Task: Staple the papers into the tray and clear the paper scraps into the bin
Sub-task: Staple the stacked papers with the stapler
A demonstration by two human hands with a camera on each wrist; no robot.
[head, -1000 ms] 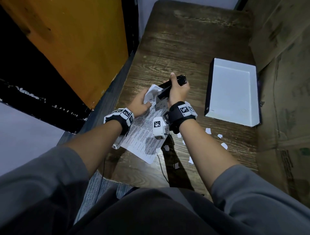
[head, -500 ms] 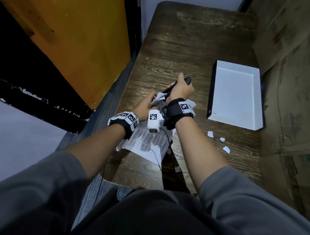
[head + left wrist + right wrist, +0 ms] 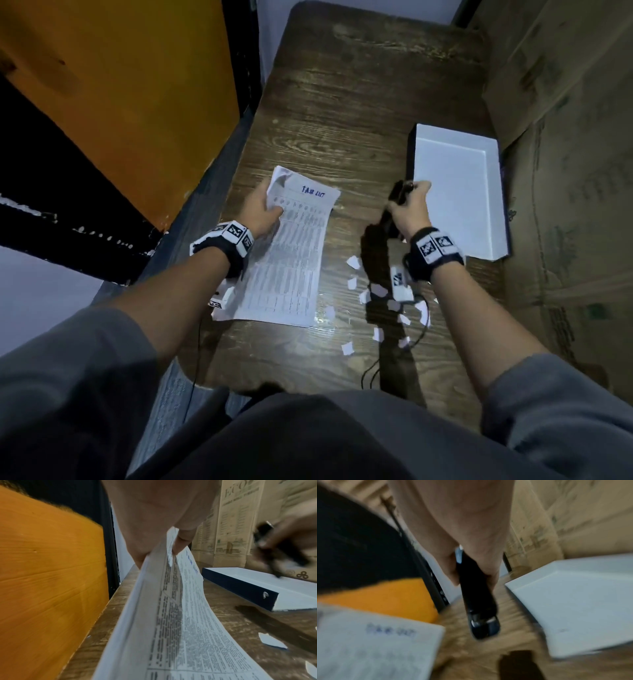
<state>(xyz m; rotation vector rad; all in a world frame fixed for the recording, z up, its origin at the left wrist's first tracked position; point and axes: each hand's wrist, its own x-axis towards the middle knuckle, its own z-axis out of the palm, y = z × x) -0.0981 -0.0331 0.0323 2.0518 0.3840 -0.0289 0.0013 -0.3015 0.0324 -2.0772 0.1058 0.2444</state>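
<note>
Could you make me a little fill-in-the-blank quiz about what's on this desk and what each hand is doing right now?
1. The left hand pinches the top corner of the printed ____.
2. The right hand grips a black ____.
3. The white tray on the wooden table holds ____ papers so far.
4. The paper scraps lie scattered on the ____.

Missing words: papers; stapler; no; table

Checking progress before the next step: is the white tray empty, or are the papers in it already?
Empty. The tray shows only bare white floor; the papers are outside it, gripped by the left hand.
</note>
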